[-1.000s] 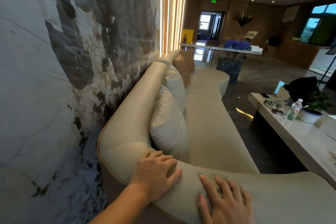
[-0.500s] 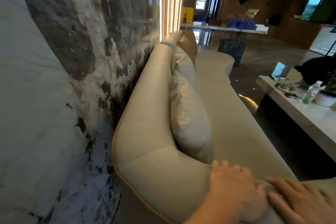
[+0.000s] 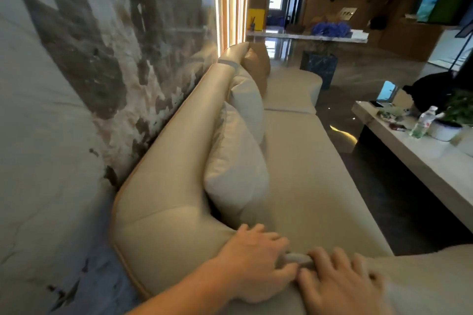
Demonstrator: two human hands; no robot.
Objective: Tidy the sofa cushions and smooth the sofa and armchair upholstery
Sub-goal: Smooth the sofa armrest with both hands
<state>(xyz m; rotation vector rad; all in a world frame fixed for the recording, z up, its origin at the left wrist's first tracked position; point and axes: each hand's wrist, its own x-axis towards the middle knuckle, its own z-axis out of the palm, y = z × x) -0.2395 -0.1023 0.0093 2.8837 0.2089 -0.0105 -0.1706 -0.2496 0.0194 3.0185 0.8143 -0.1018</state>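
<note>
Your left hand (image 3: pixel 252 261) and right hand (image 3: pixel 340 280) lie flat, fingers spread, gripping nothing, on the sofa arm (image 3: pixel 166 245); press evenly, sweep outward.

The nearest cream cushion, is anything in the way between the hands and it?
Nothing visible. Both the left hand and right hand press the sofa arm; only bare upholstery lies between them and the nearest cushion.
</note>
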